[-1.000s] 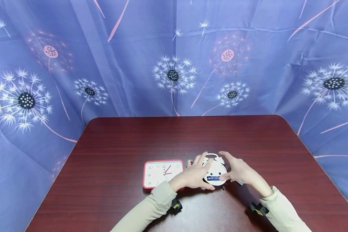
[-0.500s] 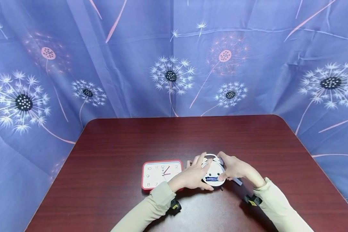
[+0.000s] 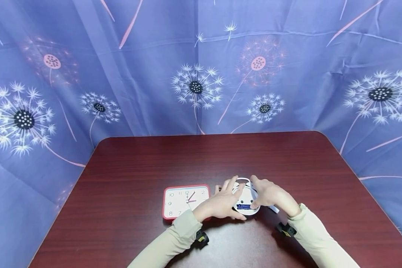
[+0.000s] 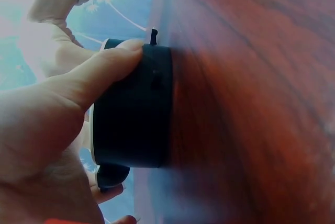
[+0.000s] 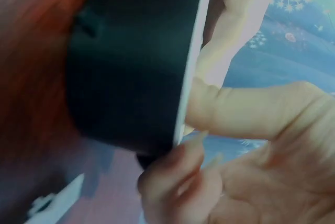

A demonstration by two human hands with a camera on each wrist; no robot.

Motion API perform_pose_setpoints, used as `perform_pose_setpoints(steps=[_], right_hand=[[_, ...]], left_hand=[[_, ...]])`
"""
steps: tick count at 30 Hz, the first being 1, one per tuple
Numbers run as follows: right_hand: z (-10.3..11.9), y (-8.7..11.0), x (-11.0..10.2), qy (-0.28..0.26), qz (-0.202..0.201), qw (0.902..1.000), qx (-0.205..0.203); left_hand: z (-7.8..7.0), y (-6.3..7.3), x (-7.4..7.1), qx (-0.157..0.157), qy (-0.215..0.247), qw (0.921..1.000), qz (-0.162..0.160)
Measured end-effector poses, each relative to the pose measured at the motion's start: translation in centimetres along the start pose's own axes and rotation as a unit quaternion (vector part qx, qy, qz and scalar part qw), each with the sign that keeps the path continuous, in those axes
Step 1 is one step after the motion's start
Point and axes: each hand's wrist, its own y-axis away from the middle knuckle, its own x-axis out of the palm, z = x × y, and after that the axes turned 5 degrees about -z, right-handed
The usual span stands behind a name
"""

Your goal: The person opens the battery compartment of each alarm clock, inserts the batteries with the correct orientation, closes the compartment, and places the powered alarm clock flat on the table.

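Note:
A twin-bell alarm clock point(image 3: 247, 193) lies on the table with its white back up; its dark round side fills the left wrist view. A blue battery point(image 3: 243, 207) sits in the slot in that back. My left hand point(image 3: 221, 203) grips the clock from the left, thumb along its near side and fingers over the far part. My right hand point(image 3: 271, 193) is at the clock's right side. Its thumb point(image 5: 235, 111) presses down at the right end of the battery slot, and its curled fingers point(image 5: 178, 182) rest by the clock's edge near a bell.
A red-framed rectangular clock point(image 3: 179, 203) lies face up left of the alarm clock, partly under my left forearm. A small white battery cover point(image 3: 274, 209) lies on the dark red table point(image 3: 147, 160) just right of the alarm clock. Behind stands a blue dandelion-print curtain point(image 3: 154, 74).
My right hand has shifted slightly left and closer over the alarm clock, its fingers drawing in and the white cover showing more. My left hand keeps its grip. The head view has swung slightly.

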Motion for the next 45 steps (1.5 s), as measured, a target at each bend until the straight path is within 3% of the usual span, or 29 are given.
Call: perform_pose_setpoints(steps=[8,11,16,19,34,45], right_hand=[[-1.9,0.9,0.5,-0.073,-0.042,0.9957,-0.038],[-2.4,1.2,0.4,-0.069,-0.061,0.9945,-0.049],[-3.2,1.7,0.5,-0.049,-0.121,0.9911,-0.027],[-3.6,2.2,0.6,-0.021,-0.136,0.9904,-0.015],[-4.6,3.0,1.4,-0.024,-0.059,0.9979,-0.006],[-4.6,2.9,1.3,-0.007,-0.063,0.9980,-0.004]], left_hand=[[0.0,-0.1,0.0,-0.006,-0.003,1.0000,0.004],[0.0,-0.1,0.2,-0.005,-0.007,1.0000,0.004],[-0.1,-0.1,0.3,-0.006,-0.012,0.9999,0.005],[-0.2,0.0,0.3,-0.009,-0.014,0.9999,0.005],[-0.1,0.1,0.2,-0.011,-0.021,0.9997,-0.001],[-0.3,0.2,0.0,-0.012,-0.026,0.9996,-0.003]])
